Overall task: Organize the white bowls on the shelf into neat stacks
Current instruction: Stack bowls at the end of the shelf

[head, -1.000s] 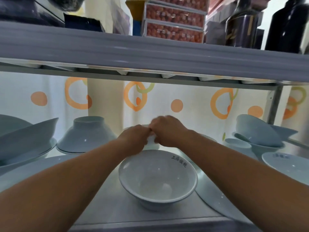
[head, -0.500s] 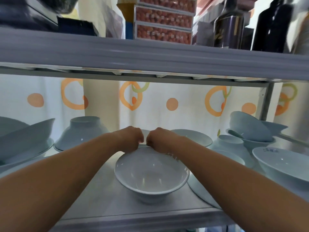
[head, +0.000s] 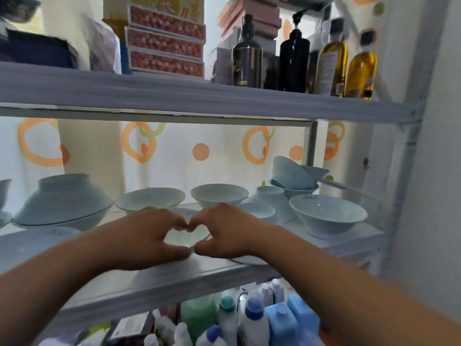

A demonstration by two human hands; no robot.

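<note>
A white bowl (head: 185,238) stands upright at the front middle of the shelf (head: 174,283). My left hand (head: 149,236) and my right hand (head: 224,233) clasp it from both sides, fingertips meeting over the far rim and thumbs at the near rim, so most of it is hidden. Behind it stand two upright white bowls (head: 149,198) (head: 219,194). At the left an upside-down bowl (head: 62,196) rests on another bowl. To the right sit a large upright bowl (head: 326,216), a small upturned bowl (head: 270,196) and a tilted pile of bowls (head: 294,176).
The upper shelf (head: 199,101) hangs low over the bowls and carries bottles (head: 247,53) and boxes (head: 164,43). A metal post (head: 310,146) and wall close the right side. Below are plastic cleaning bottles (head: 254,318). A dotted curtain (head: 199,151) hangs behind.
My hands have drawn back from the far rim of the front bowl and now wrap around its sides. The view has pulled back and up, showing more of the shelves.
</note>
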